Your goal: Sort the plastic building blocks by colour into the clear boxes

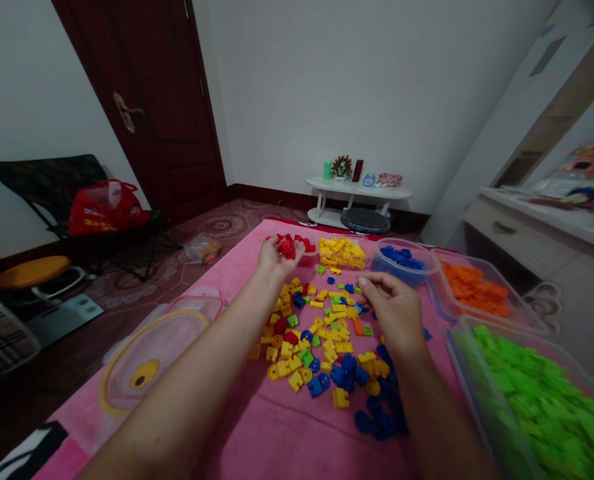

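Observation:
My left hand [275, 259] reaches to the far left of the table, palm up, with its fingers curled round some red building bricks [287, 248]. It is at the clear tub of red bricks [308, 251]. My right hand [397, 308] hovers over the right side of a loose pile of bricks, thumb and fingers closed together. Small green and blue pieces lie by its fingertips, and whether one is pinched is too unclear to tell. The pile holds yellow bricks [329, 350], blue bricks [344, 372] and a few red, green and orange pieces.
Along the back stand tubs of yellow bricks [341, 253] and blue bricks [401, 259]. To the right are boxes of orange bricks [477, 290] and green bricks [547, 393]. A round yellow-rimmed lid [149, 373] lies on the left of the pink cloth [277, 433].

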Demonstrator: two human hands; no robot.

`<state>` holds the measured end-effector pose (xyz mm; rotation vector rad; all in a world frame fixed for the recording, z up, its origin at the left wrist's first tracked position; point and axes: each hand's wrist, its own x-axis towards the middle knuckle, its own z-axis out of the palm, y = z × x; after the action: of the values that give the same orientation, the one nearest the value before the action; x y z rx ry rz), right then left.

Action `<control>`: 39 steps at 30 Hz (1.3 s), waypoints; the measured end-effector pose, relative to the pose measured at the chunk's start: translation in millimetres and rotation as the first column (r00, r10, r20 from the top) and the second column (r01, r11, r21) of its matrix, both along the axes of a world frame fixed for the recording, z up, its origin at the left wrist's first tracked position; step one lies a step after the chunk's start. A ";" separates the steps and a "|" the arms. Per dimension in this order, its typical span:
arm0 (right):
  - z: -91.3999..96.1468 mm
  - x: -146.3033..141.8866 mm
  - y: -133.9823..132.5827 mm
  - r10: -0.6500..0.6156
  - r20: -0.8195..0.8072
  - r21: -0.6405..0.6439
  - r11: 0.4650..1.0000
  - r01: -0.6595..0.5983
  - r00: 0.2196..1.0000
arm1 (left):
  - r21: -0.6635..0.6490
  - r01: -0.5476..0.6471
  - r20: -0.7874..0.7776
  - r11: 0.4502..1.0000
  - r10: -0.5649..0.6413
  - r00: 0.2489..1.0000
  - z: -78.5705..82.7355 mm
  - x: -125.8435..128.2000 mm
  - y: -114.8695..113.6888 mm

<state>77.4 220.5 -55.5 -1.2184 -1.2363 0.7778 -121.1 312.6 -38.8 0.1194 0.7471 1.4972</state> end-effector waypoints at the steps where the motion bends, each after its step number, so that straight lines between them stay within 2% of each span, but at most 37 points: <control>1: 0.5 0.0 -0.3 0.003 0.004 0.000 1.000 -0.003 1.000 | -0.009 -0.078 -0.105 0.997 0.076 0.992 7.4 -4.4 14.8; 5: 2.2 1.1 -0.6 0.017 0.010 -0.002 1.000 -0.017 1.000 | -0.020 -0.116 -0.217 0.993 0.109 0.970 22.3 -18.5 62.3; 7: 2.9 1.9 -0.5 0.020 0.008 -0.011 1.000 -0.020 1.000 | -0.041 -0.091 -0.295 0.995 0.075 0.953 20.9 -23.5 72.0; 9: 3.4 2.5 -0.2 0.025 -0.001 -0.026 0.999 -0.025 1.000 | -0.012 -0.068 -0.445 0.998 0.056 0.894 15.8 -26.2 71.3; 11: 2.9 2.7 0.6 0.033 -0.008 -0.040 0.999 -0.034 0.999 | 0.085 -0.026 -0.605 0.996 0.072 0.793 8.8 -25.4 61.3; 13: 0.4 2.0 1.7 0.068 0.006 -0.055 0.996 -0.068 0.998 | 0.182 0.056 -0.688 0.982 0.086 0.720 1.1 -20.9 43.6; 17: -10.8 -8.0 1.7 0.237 0.155 -0.125 0.968 -0.219 0.959 | 0.232 0.277 -0.720 0.933 -0.026 0.693 -14.6 -10.0 -3.1; 19: -17.3 -20.1 -2.0 0.339 0.249 -0.152 0.939 -0.309 0.907 | 0.226 0.322 -0.761 0.919 -0.040 0.648 -21.8 -10.4 -24.4; 21: -23.1 -35.5 -8.3 0.417 0.374 -0.143 0.909 -0.392 0.829 | 0.203 0.342 -0.860 0.918 0.000 0.511 -27.2 -16.6 -40.6; 22: -25.6 -43.3 -12.1 0.439 0.454 -0.133 0.894 -0.428 0.775 | 0.173 0.369 -0.918 0.913 0.014 0.397 -28.9 -21.3 -47.1; 24: -30.2 -56.1 -19.0 0.457 0.617 -0.134 0.864 -0.486 0.641 | 0.046 0.466 -0.996 0.884 0.007 0.084 -29.8 -31.5 -58.1; 26: -34.3 -62.2 -23.0 0.448 0.723 -0.166 0.852 -0.497 0.526 | -0.152 0.533 -0.967 0.832 -0.013 -0.255 -28.5 -39.7 -69.2; 27: -36.1 -62.3 -23.4 0.436 0.756 -0.188 0.859 -0.476 0.488 | -0.239 0.534 -0.920 0.811 -0.012 -0.393 -27.6 -42.3 -75.1; 28: -37.5 -60.7 -22.8 0.415 0.784 -0.207 0.876 -0.435 0.461 | -0.303 0.517 -0.867 0.801 -0.007 -0.498 -26.9 -43.8 -81.0; 29: -38.4 -57.8 -21.3 0.386 0.810 -0.223 0.899 -0.378 0.441 | -0.342 0.489 -0.821 0.803 -0.001 -0.571 -26.7 -44.4 -86.7; 31: -38.1 -51.1 -17.8 0.317 0.855 -0.228 0.941 -0.252 0.410 | -0.377 0.437 -0.758 0.816 0.000 -0.653 -27.9 -43.4 -96.1; 33: -35.1 -47.2 -15.9 0.249 0.882 -0.186 0.964 -0.190 0.400 | -0.401 0.409 -0.730 0.820 -0.016 -0.683 -30.9 -41.2 -101.5; 35: -31.6 -49.3 -17.5 0.231 0.884 -0.144 0.962 -0.233 0.407 | -0.420 0.398 -0.714 0.816 -0.026 -0.699 -34.1 -39.1 -102.9; 39: -31.9 -63.6 -25.7 0.341 0.872 -0.187 0.895 -0.405 0.350 | -0.424 0.372 -0.666 0.826 -0.007 -0.746 -36.8 -37.2 -101.0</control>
<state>13.8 194.8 -87.3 -1.3405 -2.5031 0.3363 -158.3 211.6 -75.5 2.2630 1.8416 0.0830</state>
